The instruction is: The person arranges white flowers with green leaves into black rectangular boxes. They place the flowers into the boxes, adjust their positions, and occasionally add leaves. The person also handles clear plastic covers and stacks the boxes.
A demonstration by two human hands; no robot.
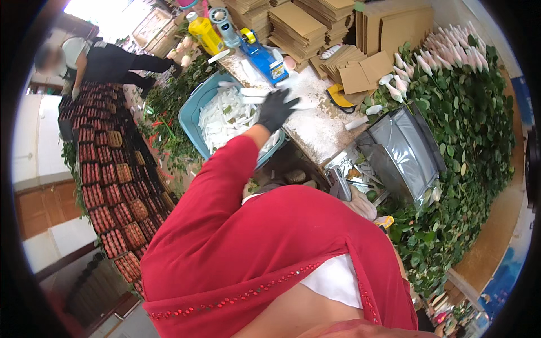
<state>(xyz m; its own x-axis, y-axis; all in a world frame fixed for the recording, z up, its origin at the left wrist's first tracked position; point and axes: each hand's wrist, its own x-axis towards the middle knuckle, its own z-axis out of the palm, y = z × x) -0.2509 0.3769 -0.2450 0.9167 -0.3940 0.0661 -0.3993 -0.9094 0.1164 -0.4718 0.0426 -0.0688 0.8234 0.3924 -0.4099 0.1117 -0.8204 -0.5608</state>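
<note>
My left hand (pixel 276 110), in a black glove, reaches out over the worktable edge beside a blue tub (pixel 187 112). Its fingers are spread, and I see nothing gripped in them. White foam sleeves (pixel 305 105) lie or move close to the fingertips, partly blurred. Many more white sleeves (pixel 228 115) fill the tub. What seems to be my right hand (pixel 362 204), in a pale glove, shows low beside my red top, next to a grey tool (pixel 340 183). Its fingers are mostly hidden, so its grip is unclear.
A blue tape dispenser (pixel 265 62), yellow bottle (pixel 205 35) and cardboard stacks (pixel 296 28) stand on the table (pixel 324 132). Right are sleeved roses (pixel 451 50), leafy stems (pixel 473 141) and a grey metal box (pixel 403 146). Left, another person (pixel 76 56) stands by stacked crates (pixel 104 191).
</note>
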